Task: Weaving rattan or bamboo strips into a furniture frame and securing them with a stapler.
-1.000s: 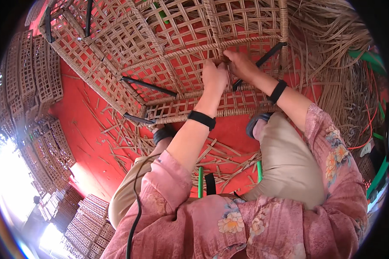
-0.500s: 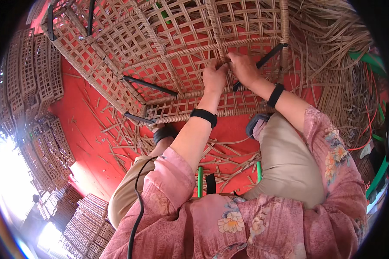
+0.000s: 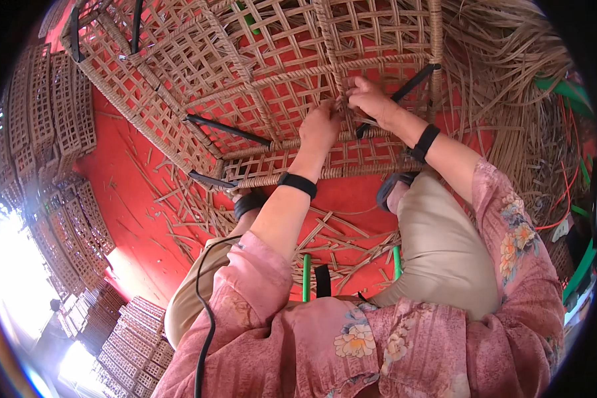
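A large open-weave wicker frame (image 3: 245,86) leans in front of me, its ribs and rails bound with brown strip. My left hand (image 3: 320,126) is closed in a pinch beside the lower end of its middle rib (image 3: 330,40). Just right of that rib, my right hand (image 3: 373,105) has thumb and fingers drawn together, with one finger raised. A thin brown strip seems to run between the two hands at the rib; the fingertips partly hide it. Black bars (image 3: 229,130) brace the frame's corners.
Loose brown strips (image 3: 511,66) heap up at the right. Cut scraps (image 3: 199,212) litter the red floor (image 3: 132,199). Stacked woven panels (image 3: 40,113) stand at the left. Green bars (image 3: 306,278) show between my legs, and a black cable (image 3: 209,312) runs down my left sleeve.
My left hand has shifted slightly left and down, away from the right hand. The right hand's finger has lifted and a small gap has opened between the hands. The frame has barely moved.
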`<action>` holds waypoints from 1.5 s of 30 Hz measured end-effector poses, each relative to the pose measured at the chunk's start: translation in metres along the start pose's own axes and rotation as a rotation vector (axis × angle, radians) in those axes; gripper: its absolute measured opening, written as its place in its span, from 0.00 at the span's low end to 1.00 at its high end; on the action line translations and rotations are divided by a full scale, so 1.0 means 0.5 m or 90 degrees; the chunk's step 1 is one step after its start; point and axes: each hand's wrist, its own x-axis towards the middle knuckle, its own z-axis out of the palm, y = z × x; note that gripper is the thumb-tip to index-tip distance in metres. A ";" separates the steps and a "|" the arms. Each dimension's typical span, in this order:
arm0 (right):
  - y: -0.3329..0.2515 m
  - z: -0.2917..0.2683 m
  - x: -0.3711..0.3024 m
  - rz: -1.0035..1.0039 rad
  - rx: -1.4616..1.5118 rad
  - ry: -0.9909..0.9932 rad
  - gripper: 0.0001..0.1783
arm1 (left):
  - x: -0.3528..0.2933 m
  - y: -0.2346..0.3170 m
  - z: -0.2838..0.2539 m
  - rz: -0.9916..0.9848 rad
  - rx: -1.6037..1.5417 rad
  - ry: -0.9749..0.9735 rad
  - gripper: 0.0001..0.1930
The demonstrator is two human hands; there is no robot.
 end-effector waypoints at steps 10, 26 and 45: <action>-0.006 -0.006 -0.007 -0.186 -0.445 0.023 0.12 | -0.075 0.161 -0.087 0.019 -0.299 -0.736 0.15; 0.013 -0.016 -0.028 -0.054 -0.507 0.152 0.11 | 0.042 -0.026 0.100 -0.106 -0.518 -0.073 0.15; 0.006 0.008 -0.033 -0.222 -0.542 0.147 0.06 | 0.115 0.003 -0.042 0.165 0.250 -0.310 0.19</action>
